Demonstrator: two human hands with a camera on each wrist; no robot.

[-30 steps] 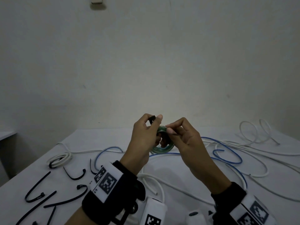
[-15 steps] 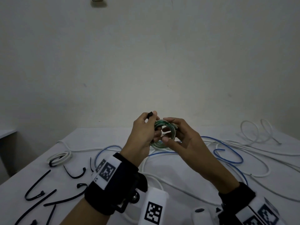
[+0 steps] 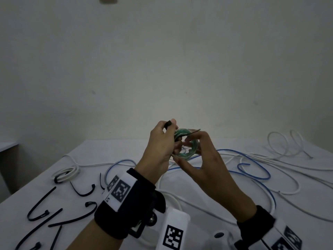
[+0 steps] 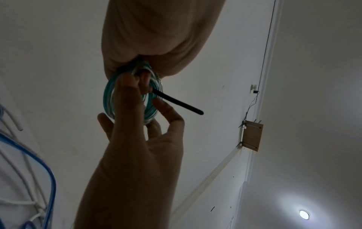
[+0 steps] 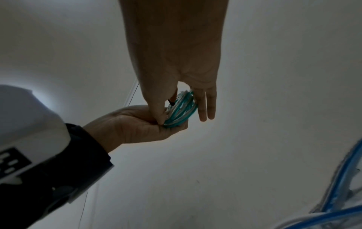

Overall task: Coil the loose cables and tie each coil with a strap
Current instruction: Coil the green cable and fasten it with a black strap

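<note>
A small coil of green and clear cable [image 3: 186,143] is held up above the table between both hands. My left hand [image 3: 170,128] pinches the thick end of a black strap [image 3: 169,123] between thumb and forefinger, and its lower fingers steady the coil's left side. My right hand [image 3: 191,147] curls round the coil's right rim. The strap's thin tail [image 3: 195,131] pokes out past the right fingers. In the left wrist view the strap [image 4: 177,101] runs through the coil [image 4: 108,96]. The right wrist view shows the coil [image 5: 181,110] wedged between both hands.
On the white table [image 3: 126,152] lie loose white cables [image 3: 281,160] and a blue cable [image 3: 252,171], spread to the right and under my hands. Several black straps [image 3: 59,214] lie at the front left. A small white coil [image 3: 66,173] lies behind them.
Both hands have lifted the coil slightly and turned it face-on. The right fingers shifted from the coil's top to its right rim, and the strap's tail now sticks out through it.
</note>
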